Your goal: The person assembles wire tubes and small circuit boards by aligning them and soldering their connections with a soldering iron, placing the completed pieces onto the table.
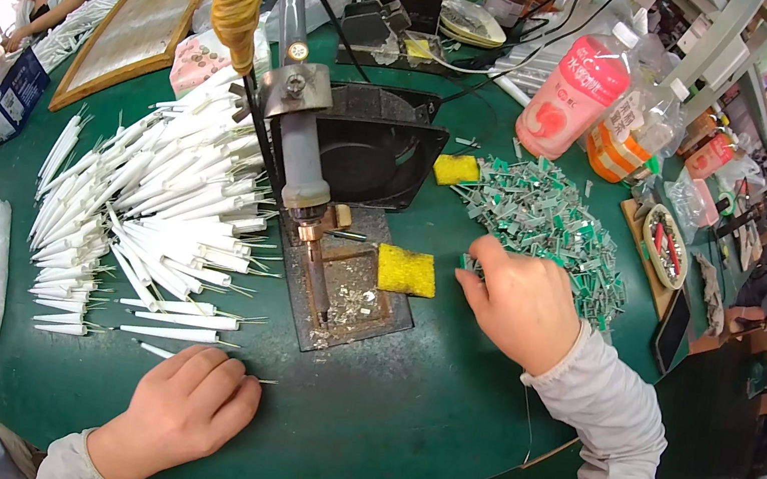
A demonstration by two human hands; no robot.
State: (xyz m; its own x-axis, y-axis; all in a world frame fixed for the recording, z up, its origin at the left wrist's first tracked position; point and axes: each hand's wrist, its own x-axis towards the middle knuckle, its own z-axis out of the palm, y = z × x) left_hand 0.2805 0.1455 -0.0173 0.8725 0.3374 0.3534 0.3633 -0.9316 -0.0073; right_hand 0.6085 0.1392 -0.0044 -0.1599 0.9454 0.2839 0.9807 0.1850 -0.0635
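My left hand [191,408] is closed over a slim white tube [150,349] near the table's front edge. One end of the tube shows to the left of the fingers, and a thin wire sticks out to the right. Thumb and forefinger of my right hand [526,306] pinch a small green piece [469,263], mostly hidden by the fingertips. Just behind that hand spreads a heap of small green and silver pieces [549,222]. Many more white tubes with wire ends [147,200] are piled at the left. Between my hands, a soldering iron [313,263] points down over a dirty metal tray [351,323].
A yellow sponge [407,271] lies beside the tray, another yellow sponge [457,170] farther back. A black fan [368,151] stands behind the iron. Bottles, including a pink one [575,94], stand back right. A phone [671,333] lies at the right edge. Other people sit beyond.
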